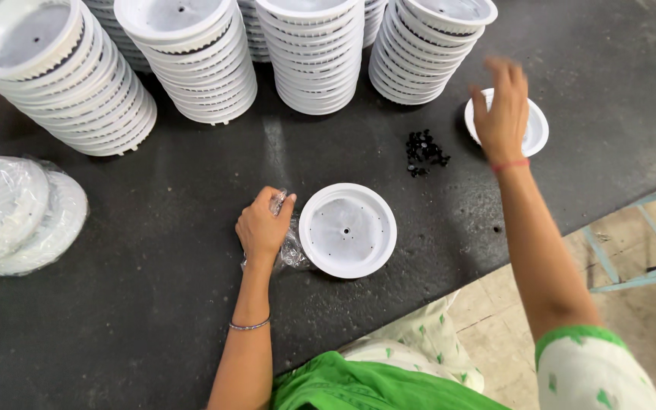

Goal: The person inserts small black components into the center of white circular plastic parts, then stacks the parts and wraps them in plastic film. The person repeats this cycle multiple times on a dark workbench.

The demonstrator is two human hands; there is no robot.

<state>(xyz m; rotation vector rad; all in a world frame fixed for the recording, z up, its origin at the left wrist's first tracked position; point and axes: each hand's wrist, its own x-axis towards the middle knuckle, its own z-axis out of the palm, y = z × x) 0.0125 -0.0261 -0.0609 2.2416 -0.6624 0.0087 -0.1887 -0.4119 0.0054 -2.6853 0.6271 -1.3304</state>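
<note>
Left hand point(264, 225) clenched on clear plastic wrap point(291, 249) beside white disc point(348, 229); right hand point(501, 114) released (blurred) over small white disc point(537, 129).

Clear plastic packaging only
A crumpled clear plastic bag point(290, 247) lies mid-tabletop; clear-wrapped white discs point(17, 212) sit far left.

You see four full stacks of white plastic discs point(214, 68), further stacks behind cut off by the frame; two single white discs point(348, 229) lying loose; two wrapped discs point(9, 212) at the left; one clear plastic bag point(290, 247); one cluster of small black parts point(424, 152), too small to count.
</note>
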